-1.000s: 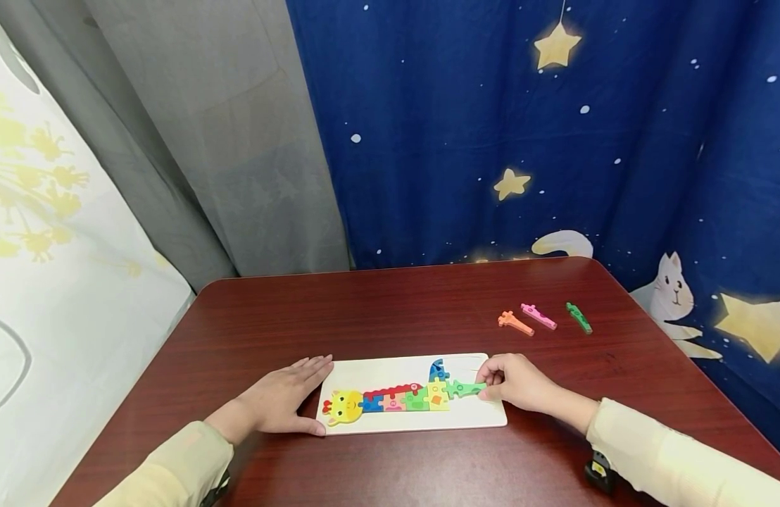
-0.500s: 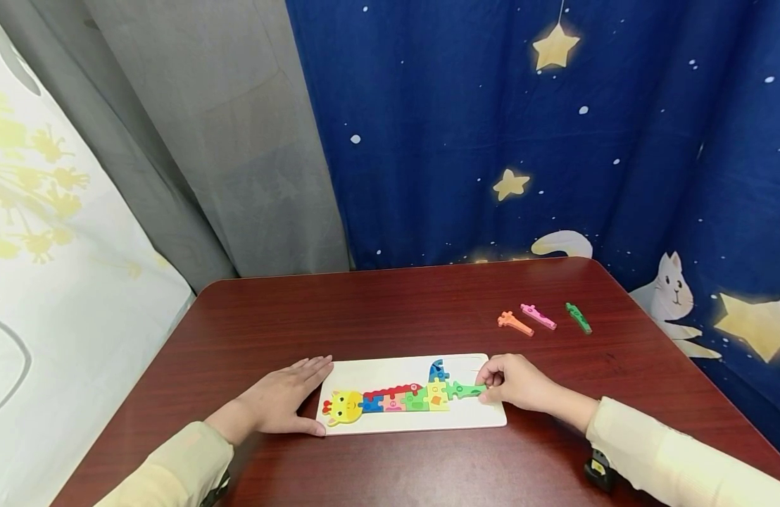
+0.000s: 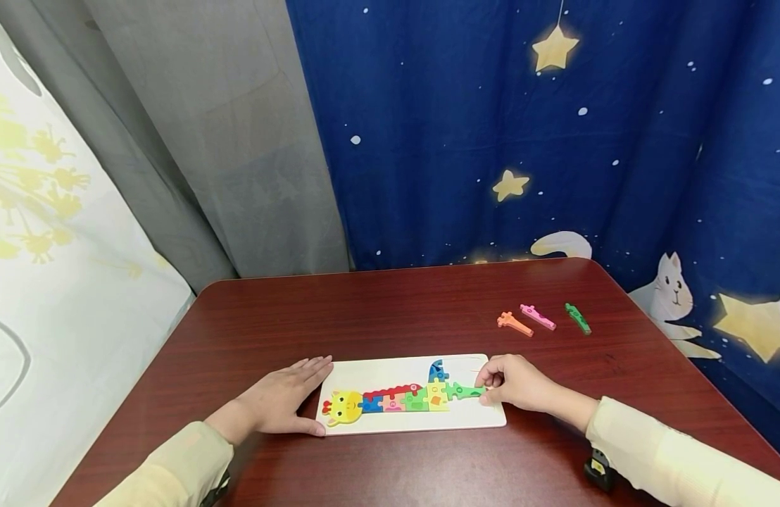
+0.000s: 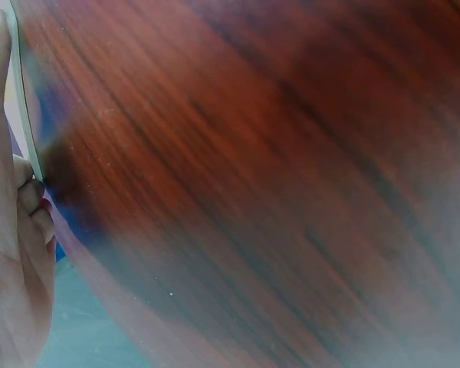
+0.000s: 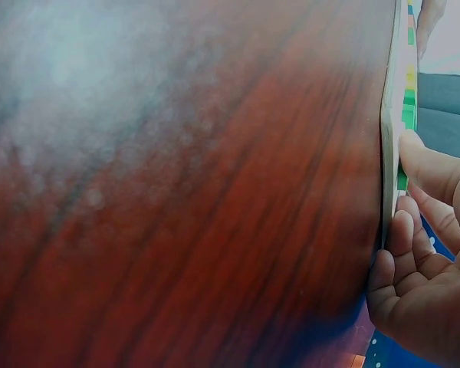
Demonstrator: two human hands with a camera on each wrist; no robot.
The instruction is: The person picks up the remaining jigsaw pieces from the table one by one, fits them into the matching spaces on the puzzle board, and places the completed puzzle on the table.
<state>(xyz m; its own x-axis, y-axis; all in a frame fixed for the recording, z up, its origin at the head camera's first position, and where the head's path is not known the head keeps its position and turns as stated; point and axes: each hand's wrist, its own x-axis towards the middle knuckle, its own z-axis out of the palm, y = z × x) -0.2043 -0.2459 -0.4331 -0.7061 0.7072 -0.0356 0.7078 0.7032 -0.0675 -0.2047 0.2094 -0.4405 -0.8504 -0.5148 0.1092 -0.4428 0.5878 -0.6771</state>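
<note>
A white puzzle board (image 3: pixel 377 373) lies near the front of the table, bearing a giraffe of joined pieces: a yellow head (image 3: pixel 346 407), a red mane strip (image 3: pixel 390 390), several coloured body squares and a blue piece (image 3: pixel 438 370) standing up at the back. My right hand (image 3: pixel 513 381) pinches a light green puzzle piece (image 3: pixel 464 390) between thumb and finger, at the right of the yellow square (image 3: pixel 437 396). In the right wrist view the thumb (image 5: pixel 437 167) lies along the green piece. My left hand (image 3: pixel 287 396) rests with straight fingers at the board's left edge.
Three loose puzzle pieces lie at the back right of the table: orange (image 3: pixel 515 324), pink (image 3: pixel 538 317) and dark green (image 3: pixel 578 318). A dark red wooden table (image 3: pixel 377 317) spreads around the board. Grey and blue curtains (image 3: pixel 428 141) hang behind it.
The green piece tilts slightly and its outer end sits a touch lower under the right fingers. The left hand and the loose pieces stay where they were.
</note>
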